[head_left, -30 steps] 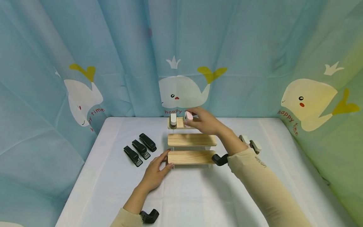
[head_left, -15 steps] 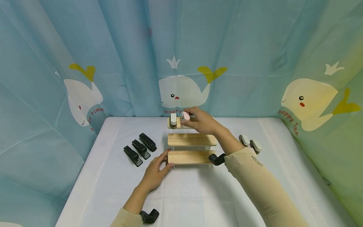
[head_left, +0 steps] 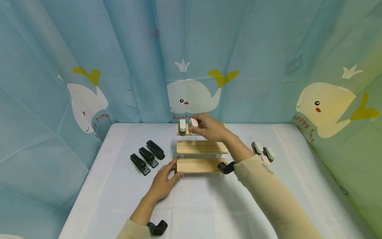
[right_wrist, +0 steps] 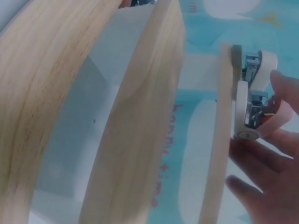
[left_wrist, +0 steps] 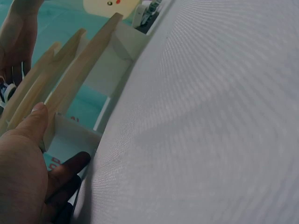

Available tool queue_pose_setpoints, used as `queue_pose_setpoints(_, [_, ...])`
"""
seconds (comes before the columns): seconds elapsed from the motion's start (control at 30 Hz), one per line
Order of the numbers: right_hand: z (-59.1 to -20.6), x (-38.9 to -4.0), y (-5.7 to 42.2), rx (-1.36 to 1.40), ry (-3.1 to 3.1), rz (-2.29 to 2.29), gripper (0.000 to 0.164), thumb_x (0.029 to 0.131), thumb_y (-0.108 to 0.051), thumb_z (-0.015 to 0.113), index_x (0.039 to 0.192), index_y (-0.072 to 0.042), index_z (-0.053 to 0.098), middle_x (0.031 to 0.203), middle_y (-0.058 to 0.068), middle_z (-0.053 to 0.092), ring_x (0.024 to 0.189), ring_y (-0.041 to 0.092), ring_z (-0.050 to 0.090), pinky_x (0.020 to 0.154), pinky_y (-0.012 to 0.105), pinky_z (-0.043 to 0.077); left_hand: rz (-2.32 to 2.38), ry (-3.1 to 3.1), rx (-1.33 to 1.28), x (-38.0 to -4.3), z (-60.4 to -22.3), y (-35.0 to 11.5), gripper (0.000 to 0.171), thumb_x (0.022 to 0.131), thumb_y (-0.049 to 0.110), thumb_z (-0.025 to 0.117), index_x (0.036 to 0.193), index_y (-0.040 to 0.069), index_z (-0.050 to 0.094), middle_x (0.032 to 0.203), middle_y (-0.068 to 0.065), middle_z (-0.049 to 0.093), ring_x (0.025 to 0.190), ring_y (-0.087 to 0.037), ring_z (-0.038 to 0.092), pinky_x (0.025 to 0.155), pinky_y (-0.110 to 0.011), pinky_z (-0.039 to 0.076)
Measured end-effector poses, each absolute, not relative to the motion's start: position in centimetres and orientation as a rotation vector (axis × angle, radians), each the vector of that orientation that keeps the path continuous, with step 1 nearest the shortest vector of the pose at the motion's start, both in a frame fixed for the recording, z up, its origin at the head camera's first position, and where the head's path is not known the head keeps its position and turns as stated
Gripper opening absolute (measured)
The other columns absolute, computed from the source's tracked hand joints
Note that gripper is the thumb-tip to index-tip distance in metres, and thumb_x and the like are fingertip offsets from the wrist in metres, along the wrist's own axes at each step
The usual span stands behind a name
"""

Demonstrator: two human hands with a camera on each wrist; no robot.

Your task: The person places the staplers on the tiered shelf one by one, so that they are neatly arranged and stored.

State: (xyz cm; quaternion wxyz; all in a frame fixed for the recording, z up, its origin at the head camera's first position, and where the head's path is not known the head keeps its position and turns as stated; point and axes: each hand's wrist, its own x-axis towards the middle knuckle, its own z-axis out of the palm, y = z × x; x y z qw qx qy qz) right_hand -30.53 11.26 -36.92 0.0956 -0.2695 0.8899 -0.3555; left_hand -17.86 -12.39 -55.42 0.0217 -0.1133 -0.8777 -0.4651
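My right hand [head_left: 210, 127] pinches a pink-and-white stapler [head_left: 194, 122] at the top tier of a three-tier wooden display rack [head_left: 202, 147]. Just left of it, a white stapler [head_left: 182, 126] stands on that same tier. The right wrist view shows the pink stapler [right_wrist: 278, 119] upright, its white base close against the top board, thumb and fingers around its pink side. At the rack's lower left corner, my left hand [head_left: 162, 182] touches the end of the bottom board. Up close, its thumb lies on the board edge and its fingers extend beside the white side panel [left_wrist: 72, 135].
Three black staplers [head_left: 147, 157] lie in a slanted row left of the rack. On the right are two white staplers [head_left: 269, 153] and a pink one [head_left: 265, 160], partly covered by the right sleeve. A blue curtain [head_left: 191, 49] with whale prints hangs behind the table.
My right hand has shifted left along the top tier with the pink stapler, bringing it nearer the white one. The pink stapler on the right has come into view. My left hand stays put.
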Motion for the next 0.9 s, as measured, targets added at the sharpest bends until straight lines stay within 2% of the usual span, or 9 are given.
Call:
queue_pose_setpoints(0.17, [-37.07,-30.61,11.22,-0.812,2.64,-1.048,0.066,0.103,-0.036,0.065,0.155,-0.002,0.043,0.144,0.015,0.05,0.134,0.031,0.054,0.114,0.048,0.048,-1.442,-2.716,-0.351,-17.81,-55.45,-12.34,0.067,0.099,0.052,0.065,0.159,0.041,0.039,0.128,0.007,0.07,0.138,-0.027,0.055,0.115,-0.059,0.04])
queue_pose_setpoints(0.43, [-37.3,-30.59,11.22,-0.794,2.675,-1.016,0.067,0.103,-0.04,0.065,0.155,-0.004,0.044,0.139,0.013,0.053,0.122,0.028,0.056,0.106,0.049,0.049,-1.437,-2.726,-0.345,-17.85,-55.54,-12.3,0.067,0.099,0.055,0.063,0.159,0.041,0.038,0.13,0.006,0.07,0.139,-0.028,0.054,0.116,-0.06,0.039])
queue_pose_setpoints(0.77, [-37.43,-30.62,11.04,-0.766,2.672,-1.013,0.07,0.102,-0.044,0.064,0.158,-0.008,0.042,0.149,0.013,0.05,0.13,0.029,0.054,0.111,0.051,0.046,-1.456,-2.724,-0.346,-17.84,-55.43,-12.4,0.066,0.099,0.055,0.063,0.159,0.044,0.037,0.129,0.007,0.069,0.137,-0.027,0.055,0.116,-0.059,0.04])
queue_pose_setpoints(0.9, [-37.31,-30.53,10.93,-0.761,2.672,-1.011,0.07,0.102,-0.045,0.064,0.158,-0.009,0.042,0.14,0.011,0.052,0.118,0.027,0.053,0.103,0.047,0.047,-1.463,-2.726,-0.348,-17.86,-55.35,-12.42,0.066,0.099,0.054,0.063,0.159,0.044,0.038,0.13,0.007,0.069,0.137,-0.027,0.055,0.115,-0.06,0.039])
